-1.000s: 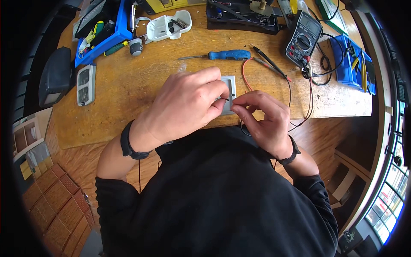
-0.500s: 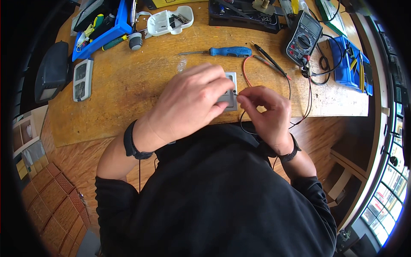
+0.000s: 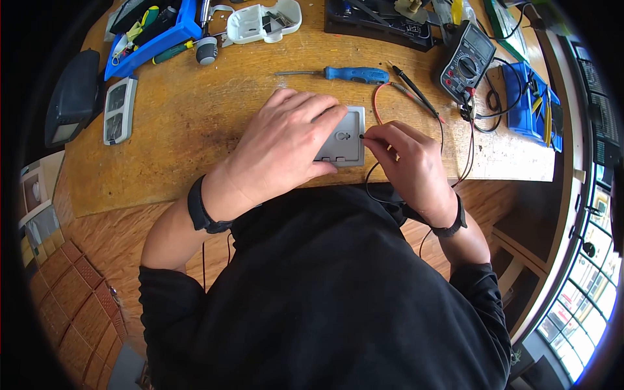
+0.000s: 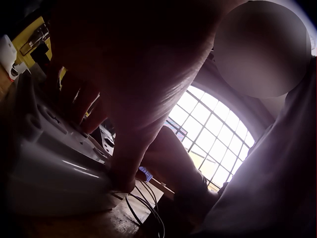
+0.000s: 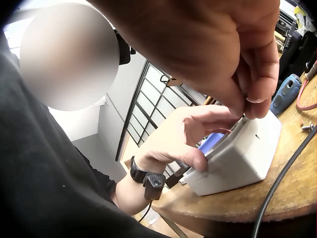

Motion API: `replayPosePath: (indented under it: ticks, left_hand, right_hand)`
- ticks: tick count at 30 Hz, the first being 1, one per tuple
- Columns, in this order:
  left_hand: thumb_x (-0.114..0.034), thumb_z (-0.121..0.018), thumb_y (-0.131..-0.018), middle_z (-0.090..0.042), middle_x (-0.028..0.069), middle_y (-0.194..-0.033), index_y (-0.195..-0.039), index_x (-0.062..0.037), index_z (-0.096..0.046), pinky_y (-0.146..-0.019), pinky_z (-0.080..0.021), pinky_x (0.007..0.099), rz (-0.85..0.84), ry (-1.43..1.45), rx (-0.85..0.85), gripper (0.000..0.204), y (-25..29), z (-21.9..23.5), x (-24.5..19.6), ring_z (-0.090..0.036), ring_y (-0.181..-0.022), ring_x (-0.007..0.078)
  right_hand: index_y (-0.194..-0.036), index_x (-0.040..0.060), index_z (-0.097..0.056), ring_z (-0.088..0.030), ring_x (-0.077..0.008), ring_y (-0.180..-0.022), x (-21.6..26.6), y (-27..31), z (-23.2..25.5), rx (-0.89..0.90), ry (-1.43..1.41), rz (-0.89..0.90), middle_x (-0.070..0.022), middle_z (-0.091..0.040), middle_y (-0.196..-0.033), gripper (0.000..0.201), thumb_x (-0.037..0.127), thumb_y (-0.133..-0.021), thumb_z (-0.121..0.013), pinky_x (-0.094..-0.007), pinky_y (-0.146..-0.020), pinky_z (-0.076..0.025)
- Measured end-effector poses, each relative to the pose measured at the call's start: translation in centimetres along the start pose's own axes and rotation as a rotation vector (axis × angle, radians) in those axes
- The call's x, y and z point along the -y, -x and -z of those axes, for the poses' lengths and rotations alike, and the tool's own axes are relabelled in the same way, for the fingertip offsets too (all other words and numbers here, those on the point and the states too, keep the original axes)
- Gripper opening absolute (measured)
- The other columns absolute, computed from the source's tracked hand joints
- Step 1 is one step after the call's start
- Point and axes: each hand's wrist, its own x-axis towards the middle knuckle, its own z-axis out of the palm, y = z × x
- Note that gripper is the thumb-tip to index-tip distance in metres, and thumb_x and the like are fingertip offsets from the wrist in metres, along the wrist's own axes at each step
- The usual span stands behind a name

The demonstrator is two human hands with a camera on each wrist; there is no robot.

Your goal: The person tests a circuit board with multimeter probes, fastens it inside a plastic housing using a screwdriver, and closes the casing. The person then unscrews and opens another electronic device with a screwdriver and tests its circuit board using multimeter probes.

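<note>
A light grey plastic box (image 3: 354,156) with a recessed top and a round moulded fitting sits at the table's front edge. My left hand (image 3: 276,149) covers its left part and holds it, thumb on the near side and fingers over the far side. In the right wrist view the left thumb presses the wall of the white box (image 5: 237,161). At the box's right rim my right hand (image 3: 413,162) pinches a small dark piece (image 3: 362,136) between thumb and forefinger. The fingertips mostly hide this piece, and I cannot tell its kind.
Behind the box lies a blue-handled screwdriver (image 3: 357,75), with test probes (image 3: 416,91) and a multimeter (image 3: 467,62) to its right. Blue bins (image 3: 530,104) flank the table. A grey-white case (image 3: 120,110) lies left. Small screws (image 5: 308,127) lie near a black cable (image 5: 277,186).
My left fingers have drawn back from the right hand and spread over the box, uncovering more of its top. The right hand stays at the right rim with the small dark piece.
</note>
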Motion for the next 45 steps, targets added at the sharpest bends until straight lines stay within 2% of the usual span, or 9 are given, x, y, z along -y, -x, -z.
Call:
replayPosePath:
  ticks: [10, 13, 19, 26, 29, 33, 36, 38, 45]
  left_hand:
    - [-0.021, -0.101, -0.068, -0.069, 0.0150, -0.141, -0.141, 0.0000, -0.069, -0.115, -0.048, 0.0481, 0.009, 0.016, -0.004, 0.082, 0.2, -0.1, -0.1, -0.066, -0.130, 0.0343]
    - [-0.021, -0.101, -0.068, -0.069, 0.0151, -0.141, -0.141, 0.0000, -0.069, -0.115, -0.048, 0.0481, 0.010, 0.019, -0.007, 0.082, 0.3, -0.1, 0.0, -0.066, -0.130, 0.0343]
    - [-0.021, -0.101, -0.069, -0.069, 0.0147, -0.142, -0.142, 0.0001, -0.068, -0.115, -0.048, 0.0477, 0.006, 0.026, -0.023, 0.083, 0.3, -0.2, 0.1, -0.065, -0.131, 0.0338]
    - [-0.022, -0.102, -0.067, -0.069, 0.0144, -0.142, -0.140, 0.0006, -0.069, -0.114, -0.049, 0.0476, 0.015, 0.020, -0.008, 0.083, 0.2, -0.1, 0.0, -0.065, -0.131, 0.0338]
    - [-0.022, -0.101, -0.067, -0.069, 0.0144, -0.142, -0.139, 0.0009, -0.068, -0.114, -0.049, 0.0473, 0.000, -0.001, -0.031, 0.083, 0.3, -0.4, 0.1, -0.065, -0.131, 0.0339]
    - [-0.022, -0.101, -0.069, -0.068, 0.0147, -0.142, -0.141, 0.0013, -0.066, -0.114, -0.049, 0.0474, 0.019, 0.010, 0.012, 0.084, 0.3, -0.1, -0.2, -0.065, -0.130, 0.0342]
    - [-0.022, -0.100, -0.072, -0.068, 0.0151, -0.136, -0.140, 0.0008, -0.063, -0.114, -0.048, 0.0464, 0.012, 0.002, -0.011, 0.081, 0.3, -0.6, -0.3, -0.065, -0.130, 0.0336]
    - [-0.021, -0.101, -0.070, -0.065, 0.0180, -0.145, -0.145, 0.0018, -0.062, -0.117, -0.049, 0.0487, 0.041, -0.009, -0.007, 0.087, 0.3, -0.6, -0.4, -0.063, -0.133, 0.0381]
    - [-0.020, -0.100, -0.070, -0.063, 0.0186, -0.146, -0.151, -0.0015, -0.057, -0.118, -0.049, 0.0494, 0.042, -0.074, 0.013, 0.094, 0.6, -1.3, -0.5, -0.062, -0.134, 0.0396]
  right_hand:
    - [-0.109, -0.0006, -0.066, -0.074, -0.0362, -0.089, 0.7, -1.9, 1.6, 0.251, 0.323, 0.270, -0.0136, -0.070, -0.099, 0.020, -0.001, -0.089, -0.069, -0.0444, -0.073, -0.061]
    - [-0.113, -0.0020, -0.068, -0.074, -0.0340, -0.090, 0.6, -1.5, 1.8, 0.201, 0.337, 0.325, -0.0134, -0.070, -0.099, 0.024, -0.001, -0.088, -0.070, -0.0436, -0.074, -0.061]
    - [-0.127, -0.0008, -0.072, -0.074, -0.0312, -0.094, -0.4, 0.3, 1.3, 0.011, 0.262, 0.324, -0.0128, -0.071, -0.108, 0.044, -0.001, -0.083, -0.072, -0.0418, -0.074, -0.063]
    - [-0.121, 0.0010, -0.076, -0.074, -0.0302, -0.095, -0.4, 0.5, 1.3, 0.123, 0.276, 0.299, -0.0119, -0.071, -0.108, 0.040, -0.003, -0.081, -0.071, -0.0405, -0.073, -0.062]
    - [-0.119, 0.0005, -0.076, -0.074, -0.0308, -0.095, -1.1, -0.5, 2.1, 0.023, 0.236, 0.346, -0.0123, -0.073, -0.107, 0.036, -0.003, -0.083, -0.073, -0.0408, -0.074, -0.062]
    - [-0.125, 0.0016, -0.074, -0.073, -0.0344, -0.102, -2.1, -3.9, 2.8, -0.040, 0.296, 0.243, -0.0126, -0.074, -0.114, 0.035, 0.003, -0.091, -0.080, -0.0435, -0.087, -0.061]
    - [-0.134, 0.0023, -0.069, -0.069, -0.0338, -0.113, -3.5, -6.7, 1.2, -0.067, 0.433, 0.363, -0.0121, -0.071, -0.124, 0.044, 0.007, -0.092, -0.082, -0.0446, -0.097, -0.058]
    - [-0.139, 0.0026, -0.066, -0.065, -0.0322, -0.118, -5.0, -7.5, 0.3, 0.092, 0.504, 0.422, -0.0114, -0.067, -0.124, 0.049, 0.010, -0.092, -0.080, -0.0448, -0.102, -0.055]
    - [-0.124, 0.0020, -0.072, -0.072, -0.0358, -0.102, -6.7, -8.5, -0.3, 0.123, 0.439, 0.352, -0.0146, -0.066, -0.114, 0.031, 0.005, -0.093, -0.072, -0.0459, -0.089, -0.061]
